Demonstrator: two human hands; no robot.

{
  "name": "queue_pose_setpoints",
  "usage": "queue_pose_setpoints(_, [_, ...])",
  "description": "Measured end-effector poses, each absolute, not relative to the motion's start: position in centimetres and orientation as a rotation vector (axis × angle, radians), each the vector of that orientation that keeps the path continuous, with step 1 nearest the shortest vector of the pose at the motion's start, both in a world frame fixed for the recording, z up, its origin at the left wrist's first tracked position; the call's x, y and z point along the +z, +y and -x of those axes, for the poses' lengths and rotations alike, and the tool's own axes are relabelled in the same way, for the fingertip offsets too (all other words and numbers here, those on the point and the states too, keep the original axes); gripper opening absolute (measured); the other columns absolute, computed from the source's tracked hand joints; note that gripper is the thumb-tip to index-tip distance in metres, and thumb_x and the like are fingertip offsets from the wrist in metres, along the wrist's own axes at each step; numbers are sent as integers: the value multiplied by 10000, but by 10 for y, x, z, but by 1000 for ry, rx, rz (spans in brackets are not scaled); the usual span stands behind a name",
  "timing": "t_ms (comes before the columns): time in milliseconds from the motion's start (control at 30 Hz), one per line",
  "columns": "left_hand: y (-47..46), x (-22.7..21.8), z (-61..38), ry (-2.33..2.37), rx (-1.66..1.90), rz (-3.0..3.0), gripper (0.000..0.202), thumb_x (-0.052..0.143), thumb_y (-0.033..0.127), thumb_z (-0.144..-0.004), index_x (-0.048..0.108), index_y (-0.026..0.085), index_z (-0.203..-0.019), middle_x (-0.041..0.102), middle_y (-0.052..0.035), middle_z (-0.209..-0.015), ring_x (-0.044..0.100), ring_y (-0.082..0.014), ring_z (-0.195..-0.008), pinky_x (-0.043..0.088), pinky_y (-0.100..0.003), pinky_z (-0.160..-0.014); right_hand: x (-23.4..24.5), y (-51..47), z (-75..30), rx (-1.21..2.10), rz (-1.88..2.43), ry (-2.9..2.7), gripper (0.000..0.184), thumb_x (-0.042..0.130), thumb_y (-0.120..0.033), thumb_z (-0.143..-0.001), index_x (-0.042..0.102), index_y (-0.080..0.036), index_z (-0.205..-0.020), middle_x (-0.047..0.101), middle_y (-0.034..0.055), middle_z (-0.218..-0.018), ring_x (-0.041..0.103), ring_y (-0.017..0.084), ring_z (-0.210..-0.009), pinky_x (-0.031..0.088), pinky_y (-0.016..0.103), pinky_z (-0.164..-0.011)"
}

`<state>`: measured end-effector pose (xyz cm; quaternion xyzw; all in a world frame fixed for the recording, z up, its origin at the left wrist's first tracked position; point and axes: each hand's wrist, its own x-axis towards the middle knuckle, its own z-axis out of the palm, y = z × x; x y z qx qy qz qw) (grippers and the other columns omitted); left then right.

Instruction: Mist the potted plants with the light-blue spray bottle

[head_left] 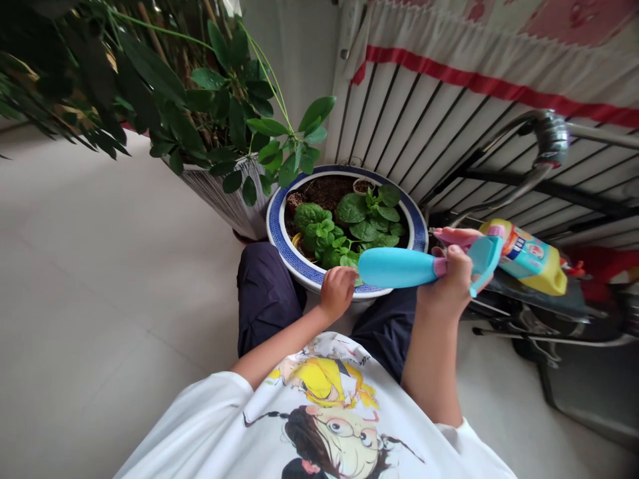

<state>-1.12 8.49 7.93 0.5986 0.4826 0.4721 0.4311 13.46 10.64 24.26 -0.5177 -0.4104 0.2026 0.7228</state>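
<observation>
My right hand [452,283] is wrapped round the neck of a light blue spray bottle [397,268]. The bottle lies almost level, its base to the left and its blue head with a pink tip to the right. Just left of the base, my left hand [339,291] is at the front rim of a round blue-and-white pot [280,247]. Its fingers are curled in; whatever they pinch, if anything, is hidden. Leafy green plants [322,233] grow in the pot's dark soil [329,191], and a small white cup [363,186] is set in it at the back.
A tall bushy plant [219,100] in a ribbed grey pot [219,193] stands behind on the left. To the right, a yellow detergent bottle [552,269] lies on a metal-framed cart or chair [514,193]. A slatted radiator [394,113] lines the wall.
</observation>
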Motion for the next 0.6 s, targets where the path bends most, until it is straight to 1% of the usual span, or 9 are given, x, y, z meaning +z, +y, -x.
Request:
queue_pose_setpoints(67, [89, 91, 8, 1198, 1232, -1329, 186, 552, 322, -866, 683, 224, -955, 637, -117, -1155, 451, -306, -1251, 229, -478, -1153, 237, 104, -134, 474, 1103, -911, 204, 496, -258, -805, 600, -195, -969, 621, 18, -996, 630, 187, -979, 488, 365, -898])
queue_pose_setpoints(133, [92, 100, 5, 1140, 1246, -1032, 204, 551, 363, -872, 676, 219, -942, 655, -95, -1107, 489, -293, -1215, 305, -451, -1118, 229, 103, -130, 543, 1058, -929, 217, 504, -273, -800, 612, -195, -971, 629, 25, -985, 641, 201, -987, 498, 370, -880])
queue_pose_setpoints(200, [93, 106, 5, 992, 1153, -661, 324, 470, 458, -913, 653, 217, -1027, 665, -76, -1099, 539, -277, -1173, 395, -454, -1054, 221, 102, -126, 618, 1029, -934, 234, 509, -295, -806, 617, -198, -991, 640, 34, -983, 653, 214, -987, 505, 383, -871])
queue_pose_setpoints(267, [91, 110, 7, 816, 991, -371, 474, 357, 558, -939, 610, 211, -1140, 666, -86, -1113, 591, -281, -1113, 463, -504, -976, 214, 102, -124, 643, 1021, -930, 276, 525, -321, -814, 611, -202, -1047, 650, 42, -1004, 658, 225, -999, 503, 416, -899])
queue_pose_setpoints(300, [90, 111, 9, 744, 917, -290, 519, 330, 588, -938, 590, 209, -1181, 664, -98, -1125, 612, -287, -1082, 486, -532, -937, 210, 103, -124, 655, 1030, -937, 317, 541, -338, -814, 599, -205, -1096, 656, 47, -1031, 657, 231, -1012, 497, 437, -922])
queue_pose_setpoints(367, [85, 111, 12, 672, 842, -228, 527, 360, 589, -931, 552, 217, -1250, 657, -113, -1155, 643, -288, -1027, 520, -554, -874, 205, 105, -127, 737, 1065, -1010, 426, 589, -381, -804, 563, -212, -1194, 658, 66, -1126, 644, 248, -1065, 478, 470, -965])
queue_pose_setpoints(400, [83, 110, 14, 670, 828, -221, 516, 388, 571, -929, 536, 219, -1278, 657, -117, -1160, 657, -283, -998, 536, -539, -847, 202, 106, -129, 809, 1077, -1068, 482, 620, -408, -790, 547, -218, -1228, 653, 79, -1176, 631, 259, -1101, 470, 477, -979])
queue_pose_setpoints(467, [80, 107, 16, 692, 797, -215, 535, 413, 553, -926, 511, 202, -1318, 667, -131, -1141, 683, -269, -921, 566, -475, -775, 194, 108, -132, 957, 1073, -1166, 594, 680, -469, -745, 524, -238, -1269, 638, 95, -1248, 607, 279, -1164, 461, 480, -994])
queue_pose_setpoints(600, [78, 99, 16, 735, 712, -188, 643, 345, 613, -912, 522, 139, -1309, 699, -150, -1033, 710, -268, -759, 553, -350, -566, 170, 109, -134, 1097, 1070, -1211, 723, 713, -552, -710, 484, -251, -1326, 589, 116, -1334, 574, 302, -1222, 428, 502, -1036])
